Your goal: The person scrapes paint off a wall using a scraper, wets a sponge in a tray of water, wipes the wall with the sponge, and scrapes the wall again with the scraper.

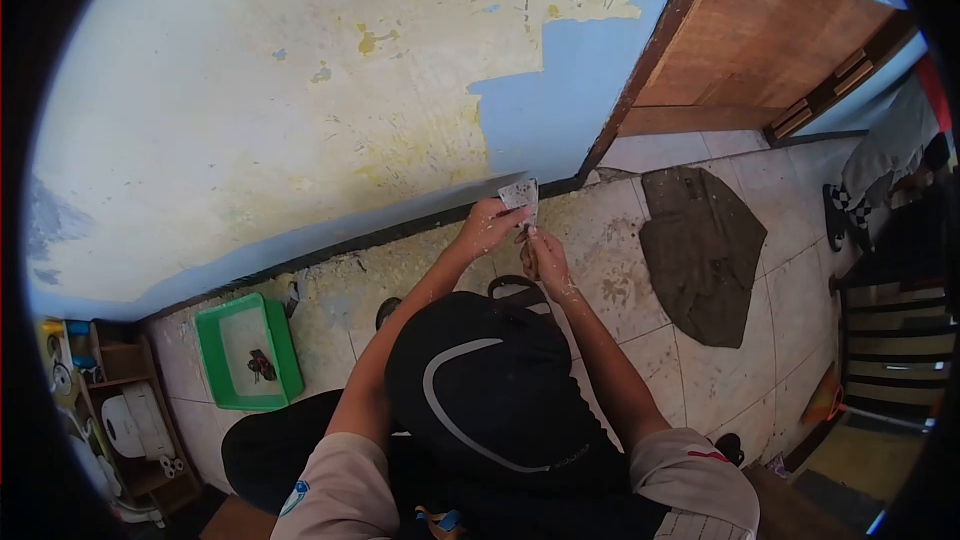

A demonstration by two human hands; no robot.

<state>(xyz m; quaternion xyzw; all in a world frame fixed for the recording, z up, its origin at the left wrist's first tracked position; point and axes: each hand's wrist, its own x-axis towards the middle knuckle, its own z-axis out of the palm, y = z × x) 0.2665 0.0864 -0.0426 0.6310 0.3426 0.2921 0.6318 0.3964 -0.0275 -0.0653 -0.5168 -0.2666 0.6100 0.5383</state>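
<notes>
In front of the peeling wall [300,90], low over the floor, a putty knife [519,194] with a broad, pale-smeared blade points toward the wall. My right hand [547,258] is closed around its handle. My left hand [486,227] grips the blade's lower part from the left, fingers against the metal. White specks dot both forearms. Scraped patches of cream, yellow and blue paint cover the wall, with a solid blue area near the door frame.
Paint flakes litter the tiled floor [610,270] along the wall. A green basin [290,370] holding a small dark item stands left, beside a shelf [120,370]. A brown cloth [705,255] lies right. Beyond are a wooden door [735,30], another person's feet [845,215] and a dark chair [900,340].
</notes>
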